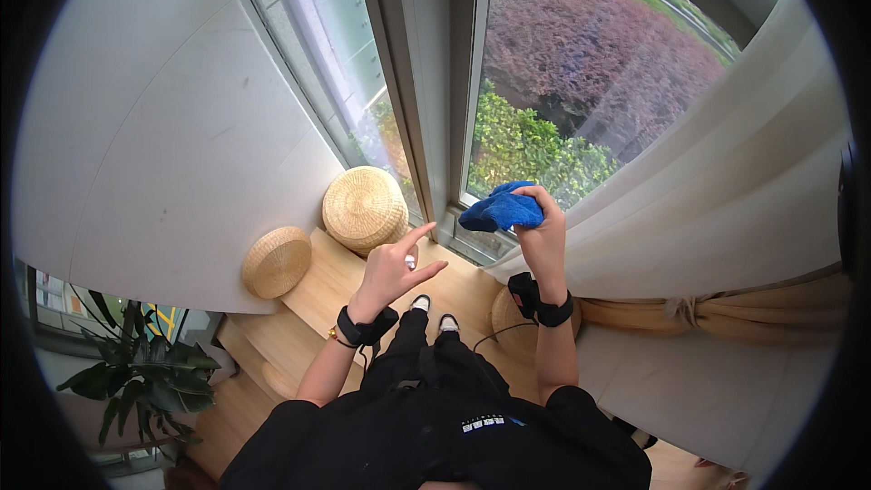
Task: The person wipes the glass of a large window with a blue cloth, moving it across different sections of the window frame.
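Observation:
My right hand point(542, 235) is raised in front of the window pane point(578, 75) and grips a bunched blue cloth point(502, 209). Whether the cloth touches the glass I cannot tell. To its left, my left hand point(398, 269) is held up with index finger and thumb spread apart; the other fingers are curled, and a small shiny whitish thing point(409, 262) shows at them, which I cannot identify. Each wrist wears a black strap with a device. Beyond my left hand, a round woven straw pouf point(365, 207) stands by the window corner.
A second woven pouf point(277, 263) leans by the pale wall point(177, 150). Wooden steps point(309, 313) lie at the left of my feet. A sheer curtain point(687, 197) hangs at the right, above another woven seat point(514, 316). A leafy plant point(146, 367) stands at lower left.

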Available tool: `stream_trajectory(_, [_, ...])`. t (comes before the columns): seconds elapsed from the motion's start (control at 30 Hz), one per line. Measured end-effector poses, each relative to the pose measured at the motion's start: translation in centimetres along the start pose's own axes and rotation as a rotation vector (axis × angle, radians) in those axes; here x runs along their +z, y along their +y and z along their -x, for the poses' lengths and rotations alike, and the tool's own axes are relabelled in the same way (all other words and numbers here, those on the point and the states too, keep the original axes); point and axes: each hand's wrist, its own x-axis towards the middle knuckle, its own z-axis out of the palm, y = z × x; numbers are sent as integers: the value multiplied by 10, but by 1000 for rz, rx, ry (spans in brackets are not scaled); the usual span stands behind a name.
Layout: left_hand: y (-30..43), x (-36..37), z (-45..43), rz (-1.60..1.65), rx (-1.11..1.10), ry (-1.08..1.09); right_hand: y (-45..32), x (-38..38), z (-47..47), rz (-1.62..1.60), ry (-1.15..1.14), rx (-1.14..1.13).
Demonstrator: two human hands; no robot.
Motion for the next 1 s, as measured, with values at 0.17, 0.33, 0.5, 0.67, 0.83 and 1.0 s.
stream_trajectory(0.17, [-4, 11, -51, 152, 142, -33, -20, 7, -7, 88, -84, 41])
stream_trajectory(0.33, [-4, -11, -74, 390, 137, -303, 1, -30, -31, 29, 81, -22])
stream_trajectory(0.5, [-9, -23, -95, 531, 154, -447, 13, -19, -5, 327, 369, -182])
stream_trajectory(0.67, [-1, -25, -116, 455, 225, -626, 31, 21, 26, 211, -137, -95])
stream_trajectory(0.83, [-2, -24, -133, 363, 111, -786, 39, 44, 21, 295, -47, -158])
stream_trajectory(1.0, [-22, -9, -132, 732, -114, -644, 42, 47, 31, 312, 61, -34])
